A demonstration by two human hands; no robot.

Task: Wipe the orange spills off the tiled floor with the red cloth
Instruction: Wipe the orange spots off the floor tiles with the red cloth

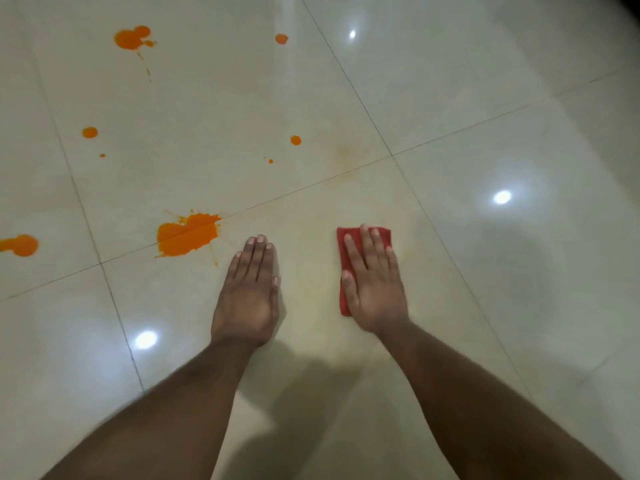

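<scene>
Red cloth (348, 258): a small folded piece of plain red fabric, roughly rectangular, laid flat on the floor; its far edge and left edge are seen, the remainder is covered by the hand upon it.
Cloth position: found on the near tile, right of centre, well apart from the orange marks.
Right hand (374, 282): pressed flat on the red cloth, palm down; the grip is spread out, fingers apart and extended, nothing enclosed.
Left hand (249, 292): laid flat on bare tile just left of the cloth, not touching it; the grip is extended with fingers held together, nothing held.
Tiled floor (519, 306): large glossy cream tiles divided by thin dark joints; bright lamp reflections are carried on the surface.
Large spill (187, 235): a thick orange splash with ragged edges, set across a tile joint, just beyond and left of the left hand.
Left-edge spill (22, 244): a rounded orange blob, cut off by the picture border.
Far spill (133, 38): a lobed orange patch with a thin trail run toward the viewer.
Small drops (295, 140): round orange spots scattered over the far tile.
Faint smear (344, 154): a pale yellowish haze noted beyond the cloth, near the joint crossing.
</scene>
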